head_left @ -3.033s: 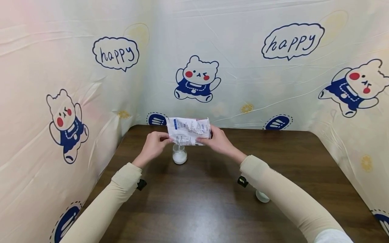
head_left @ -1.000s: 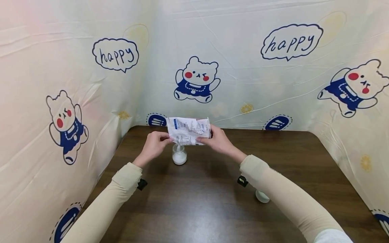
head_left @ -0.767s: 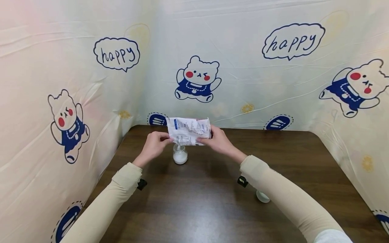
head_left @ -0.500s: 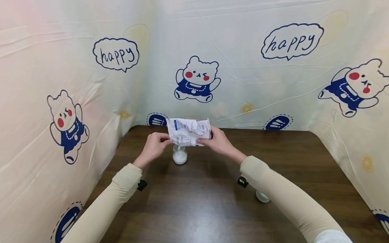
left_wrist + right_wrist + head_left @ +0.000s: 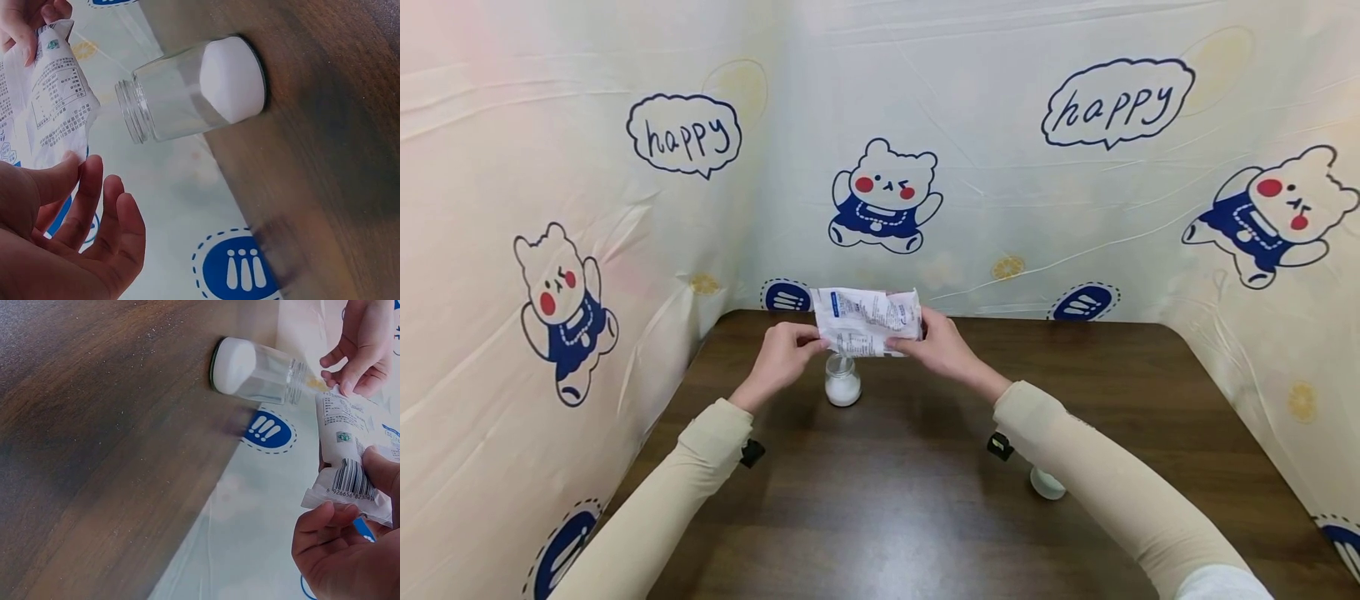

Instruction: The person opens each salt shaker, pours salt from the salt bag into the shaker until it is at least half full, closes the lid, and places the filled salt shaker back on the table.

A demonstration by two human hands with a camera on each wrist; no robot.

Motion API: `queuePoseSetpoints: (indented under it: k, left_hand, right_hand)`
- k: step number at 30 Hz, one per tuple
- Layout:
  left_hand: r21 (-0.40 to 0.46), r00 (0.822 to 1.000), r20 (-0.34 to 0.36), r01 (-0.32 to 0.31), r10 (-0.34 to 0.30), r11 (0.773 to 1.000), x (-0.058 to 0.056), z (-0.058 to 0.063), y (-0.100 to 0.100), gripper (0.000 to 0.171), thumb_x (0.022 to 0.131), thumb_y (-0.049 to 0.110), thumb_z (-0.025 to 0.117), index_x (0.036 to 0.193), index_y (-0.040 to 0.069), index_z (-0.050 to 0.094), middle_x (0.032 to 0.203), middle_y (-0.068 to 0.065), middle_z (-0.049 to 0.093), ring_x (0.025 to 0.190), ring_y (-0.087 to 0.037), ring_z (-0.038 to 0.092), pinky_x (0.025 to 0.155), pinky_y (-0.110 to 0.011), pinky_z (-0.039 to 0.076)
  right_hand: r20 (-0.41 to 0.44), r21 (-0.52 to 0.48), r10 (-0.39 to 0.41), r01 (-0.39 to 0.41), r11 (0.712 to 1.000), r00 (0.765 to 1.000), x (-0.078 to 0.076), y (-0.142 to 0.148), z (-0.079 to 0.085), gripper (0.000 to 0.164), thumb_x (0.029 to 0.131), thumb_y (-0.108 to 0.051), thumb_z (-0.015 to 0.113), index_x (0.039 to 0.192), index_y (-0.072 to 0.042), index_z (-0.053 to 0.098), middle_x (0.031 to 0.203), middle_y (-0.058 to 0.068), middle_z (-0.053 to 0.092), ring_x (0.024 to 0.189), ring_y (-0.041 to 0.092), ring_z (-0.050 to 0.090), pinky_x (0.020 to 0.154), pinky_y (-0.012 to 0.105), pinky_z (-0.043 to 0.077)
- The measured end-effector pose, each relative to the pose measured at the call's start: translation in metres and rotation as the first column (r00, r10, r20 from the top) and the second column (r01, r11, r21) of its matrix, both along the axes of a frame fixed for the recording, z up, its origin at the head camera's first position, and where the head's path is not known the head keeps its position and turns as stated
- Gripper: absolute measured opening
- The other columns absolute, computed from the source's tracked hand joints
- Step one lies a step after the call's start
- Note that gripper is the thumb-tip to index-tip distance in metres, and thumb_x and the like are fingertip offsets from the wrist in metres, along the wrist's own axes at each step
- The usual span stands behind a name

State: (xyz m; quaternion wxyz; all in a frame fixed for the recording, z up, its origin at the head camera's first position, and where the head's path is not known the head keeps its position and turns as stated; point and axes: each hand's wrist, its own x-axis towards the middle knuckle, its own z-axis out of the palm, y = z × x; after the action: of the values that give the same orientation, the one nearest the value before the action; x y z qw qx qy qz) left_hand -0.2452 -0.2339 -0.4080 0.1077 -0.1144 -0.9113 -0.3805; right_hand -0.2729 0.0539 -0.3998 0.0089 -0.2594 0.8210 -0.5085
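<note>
On my feed, the person's left hand pinches a lower corner of the crinkled white plastic packet with blue and black print between thumb and forefinger; its other fingers are curved and spread apart, off the packet. The right hand clamps the packet's far end, thumb laid across the printed face and fingers behind it, close to the black-and-white barcode. Between them I see the packet held tilted in the air, its corner by the left hand just above the mouth of the clear glass jar with a threaded neck. The two look slightly apart, with a faint pale blur in the gap; I can't tell whether that is falling grains. The jar stands upright, its lower part filled with a white mass.

Further out, I have the dark brown wood-grain table under the jar, with tiny white specks scattered over it. A small round pale object sits near me, partly hidden by the beige right sleeve. Behind everything hangs a pale cloth printed with blue-clad bears and "happy" bubbles.
</note>
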Motion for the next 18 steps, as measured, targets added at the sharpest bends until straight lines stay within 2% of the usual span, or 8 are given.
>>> queuePoseSetpoints:
  k: [18]
  left_hand:
    - [-0.009, 1.0, 0.001, -0.016, 0.016, 1.0, 0.0027, -0.0011, -0.0043, 0.012, 0.097, 0.007, 0.077, 0.104, -0.001, 0.081, 0.097, -0.011, 0.078, 0.079, -0.023, 0.06, 0.068, -0.035, 0.047]
  right_hand:
    - [-0.019, -0.007, 0.017, -0.017, 1.0, 1.0, -0.0017, -0.0043, 0.0, 0.059, 0.094, -0.011, 0.082, 0.148, -0.014, 0.058, 0.128, 0.009, 0.071, 0.104, 0.024, 0.071, 0.082, 0.038, 0.059]
